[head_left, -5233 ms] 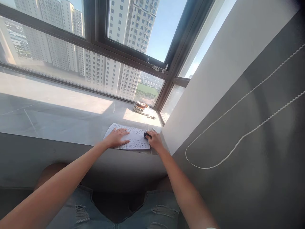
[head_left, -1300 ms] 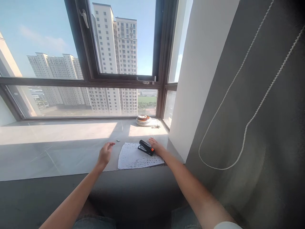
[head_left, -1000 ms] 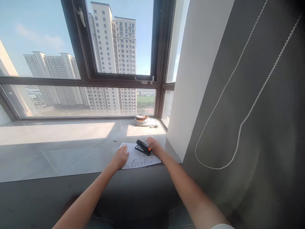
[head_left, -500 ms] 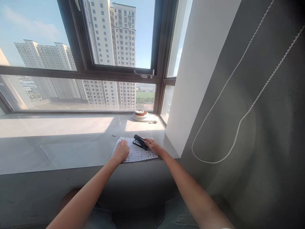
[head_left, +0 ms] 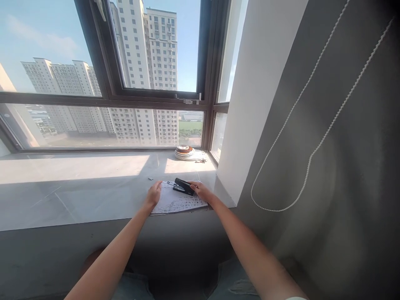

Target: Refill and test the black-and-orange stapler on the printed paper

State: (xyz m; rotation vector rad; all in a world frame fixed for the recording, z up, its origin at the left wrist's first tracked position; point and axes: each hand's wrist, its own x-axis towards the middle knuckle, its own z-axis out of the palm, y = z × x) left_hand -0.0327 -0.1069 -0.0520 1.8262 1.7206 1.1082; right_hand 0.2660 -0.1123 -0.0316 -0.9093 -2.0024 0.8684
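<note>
Left hand (head_left: 153, 195): back on your printed white paper sheet (head_left: 181, 203), grip unclear
Right hand (head_left: 201, 191): closed on black plastic stapler (head_left: 183, 186)

Sill (head_left: 78, 196) looks like polished stone, smooth, slight sheen; sheet (head_left: 178, 203) is thin printed white paper, matt; stapler (head_left: 184, 186) black plastic, semi-gloss; window frame (head_left: 109, 100) dark metal, satin; wall (head_left: 343, 166) matt grey paint; blind cord (head_left: 312, 154) white beaded plastic; jeans (head_left: 231, 283) worn denim cloth
</note>
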